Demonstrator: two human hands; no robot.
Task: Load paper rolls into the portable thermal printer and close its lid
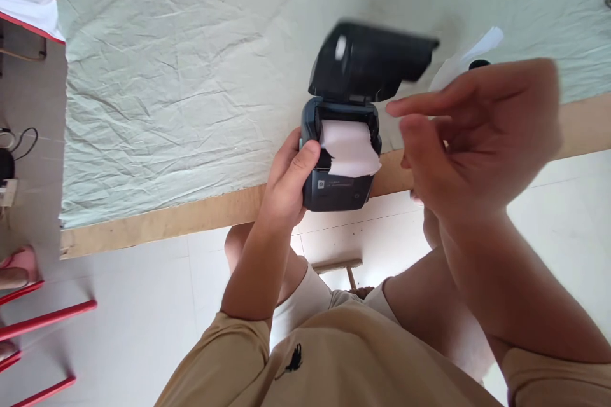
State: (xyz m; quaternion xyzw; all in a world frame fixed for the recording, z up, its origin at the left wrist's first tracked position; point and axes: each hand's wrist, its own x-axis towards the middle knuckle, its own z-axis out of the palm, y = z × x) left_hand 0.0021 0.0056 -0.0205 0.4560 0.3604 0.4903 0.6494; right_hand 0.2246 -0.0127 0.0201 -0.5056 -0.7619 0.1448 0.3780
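Observation:
My left hand [289, 175] grips a dark portable label printer [338, 194] by its left side, thumb on the top edge. The printer's black lid [370, 60] stands raised and looks smeared by motion. Inside the bay sits a white paper roll [348, 140], its loose torn end hanging over the front lip. To the right of the printer, my right hand [482, 133] hovers with the index finger stretched toward the lid hinge and the thumb just below it. Its other fingers are curled, and I see nothing in it.
A pale green cloth [181, 89] covers the table, whose bare wooden edge [167, 222] runs along the front. White paper [470, 57] and a black round object [479, 64] lie behind my right hand. Red stool legs [48, 320] and another person's foot [21, 267] appear at lower left.

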